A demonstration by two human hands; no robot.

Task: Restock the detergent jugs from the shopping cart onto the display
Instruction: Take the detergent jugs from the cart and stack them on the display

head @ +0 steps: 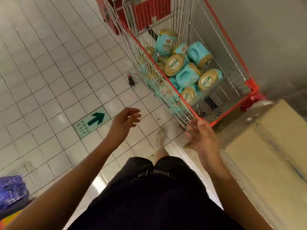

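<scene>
**Two Empty Hands at a Cart of Jugs**

Holding nothing in either of the hands. Stretching the left hand (pixel 126 119) out over the tiled floor (pixel 49 67), fingers loosely curled and clear of everything. Reaching the right hand (pixel 201 135) forward with fingers relaxed and slightly spread, the fingertips (pixel 195 124) lying in line with the near corner of the shopping cart (pixel 230 39). Being too blurred there to tell whether touching the wire or stopping just short of it.

Standing right behind that corner in black shorts (pixel 157 196), with one pale shoe (pixel 160 136) planted on the floor between the two hands.

Looking down into the cart: wire walls, red rim, set aslant ahead and to the right, close beside a grey wall (pixel 265 47). Finding the detergent jugs (pixel 187 78) heaped in the bottom of the basket, turquoise bodies with tan caps, lying on their sides and leaning on one another, several caps facing upward.

Passing outward: a green EXIT arrow sign (pixel 91 122) set into the floor just left of the left hand; a cart wheel (pixel 131 79) on the tiles by the cart's left side; a red fixture (pixel 109 12) beyond the cart's far end; pale cardboard boxes (pixel 265 146) stacked at the right, just beside the cart's near corner; purple packs (pixel 11 190) at the lower left edge.
</scene>
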